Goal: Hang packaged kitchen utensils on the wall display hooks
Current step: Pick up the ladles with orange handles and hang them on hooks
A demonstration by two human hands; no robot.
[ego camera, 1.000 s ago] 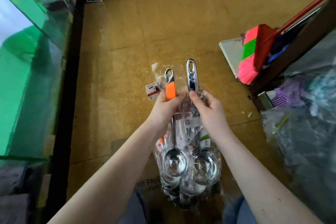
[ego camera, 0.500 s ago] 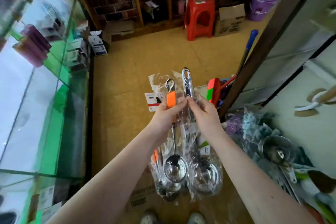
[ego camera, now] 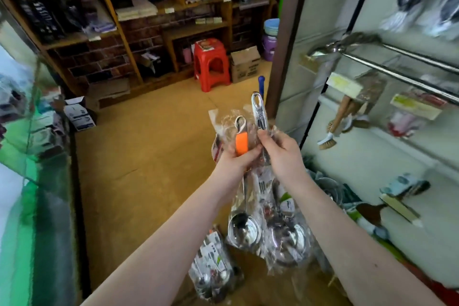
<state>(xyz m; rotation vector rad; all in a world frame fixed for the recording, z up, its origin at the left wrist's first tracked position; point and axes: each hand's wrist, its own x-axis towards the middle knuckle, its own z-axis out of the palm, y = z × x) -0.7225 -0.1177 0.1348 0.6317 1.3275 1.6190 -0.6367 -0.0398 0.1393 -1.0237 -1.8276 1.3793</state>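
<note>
My left hand (ego camera: 237, 158) grips a plastic-wrapped ladle with an orange handle (ego camera: 241, 142), its steel bowl (ego camera: 242, 227) hanging below. My right hand (ego camera: 280, 150) pinches the all-steel handle of a second wrapped ladle (ego camera: 258, 112), whose bowl (ego camera: 285, 238) hangs in crinkled plastic. Both are held upright in front of me. To the right is the wall display (ego camera: 372, 156) with long steel hooks (ego camera: 402, 57) carrying packaged brushes (ego camera: 345, 112). Another pack of utensils (ego camera: 213, 271) lies on the floor below my arms.
A glass counter (ego camera: 29, 181) runs along the left. Wooden shelves (ego camera: 139, 15), a red stool (ego camera: 211, 64) and cardboard boxes (ego camera: 244, 64) stand at the far wall. More bagged goods (ego camera: 330, 189) are piled at the foot of the display on the right.
The view has lifted from the floor to the shelves and wall display. Both hands have risen with the two ladles, still held the same way.
</note>
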